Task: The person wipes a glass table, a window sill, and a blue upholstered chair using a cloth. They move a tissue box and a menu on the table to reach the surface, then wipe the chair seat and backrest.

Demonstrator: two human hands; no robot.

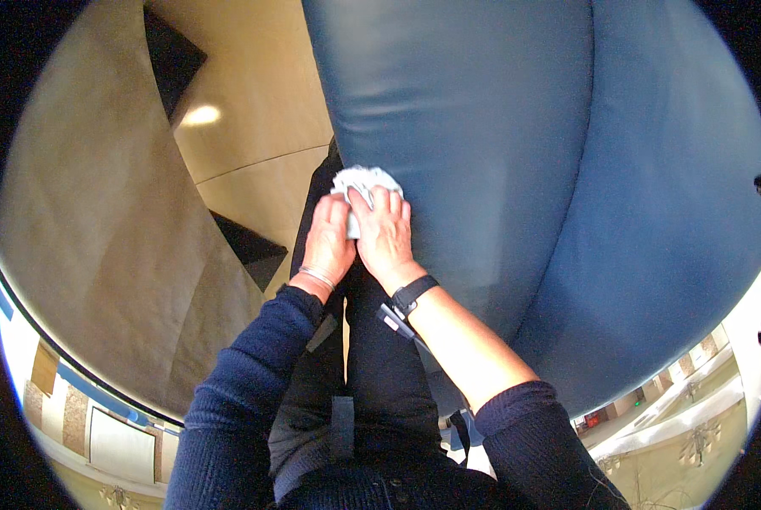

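Observation:
A crumpled white cloth [367, 180] is bunched between my two hands in front of me. My right hand [385, 233] lies over its right part, fingers pressed into the folds. On the other side, my left hand [329, 234] closes on the cloth's left edge with curled fingers. Just beyond and to the right stretches a blue padded seat [457, 159] with a smooth, leather-like cover. The cloth overlaps the near left edge of this seat in the picture; whether it touches the cover I cannot tell.
A curved blue backrest [661, 210] rises to the right behind a seam. To the left stands a large brown-grey upholstered surface [100, 204]. Between them runs a tan floor [259, 127], with dark angular supports [249, 248] along the left piece. My dark-trousered legs [386, 376] are below.

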